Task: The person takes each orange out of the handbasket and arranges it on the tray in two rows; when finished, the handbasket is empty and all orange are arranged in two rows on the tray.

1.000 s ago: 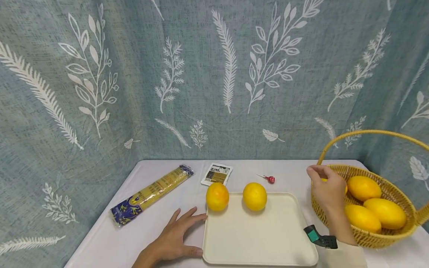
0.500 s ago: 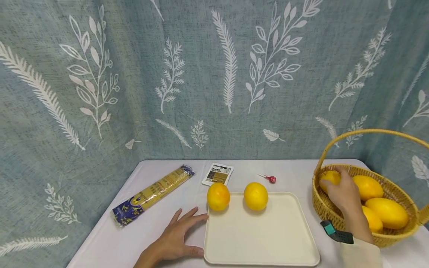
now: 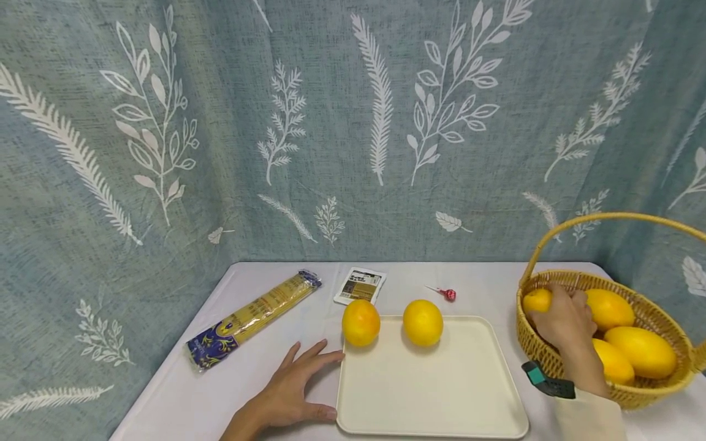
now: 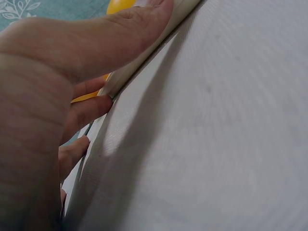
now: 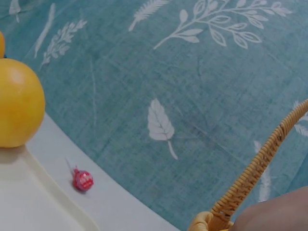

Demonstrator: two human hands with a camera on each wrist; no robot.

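In the head view, my left hand (image 3: pixel 292 389) lies with fingers spread at the left edge of a cream tray (image 3: pixel 430 386), the thumb and index fingertips right at its rim. The left wrist view shows the thumb (image 4: pixel 120 43) along that edge. My right hand (image 3: pixel 565 318) is down inside a wicker basket (image 3: pixel 629 395), its thumb and fingers around a round yellow fruit (image 3: pixel 537 300) at the left side; the fingertips are hidden. Several larger oval mangoes (image 3: pixel 642 352) lie beside it. On the tray's far side sit an orange-tinged round fruit (image 3: pixel 361 323) and a yellow one (image 3: pixel 423 322).
A pack of dry noodles (image 3: pixel 254 318) lies slanted at the left of the white table. Behind the tray are a flat white-and-brown packet (image 3: pixel 360 286) and a red lollipop (image 3: pixel 449 294). The basket's tall handle (image 3: pixel 618 215) arches over it. A patterned curtain (image 3: pixel 353 153) hangs behind.
My right hand has dropped from above the basket's left rim into it, around the round fruit, which has shifted slightly left. The left hand stays at the tray.
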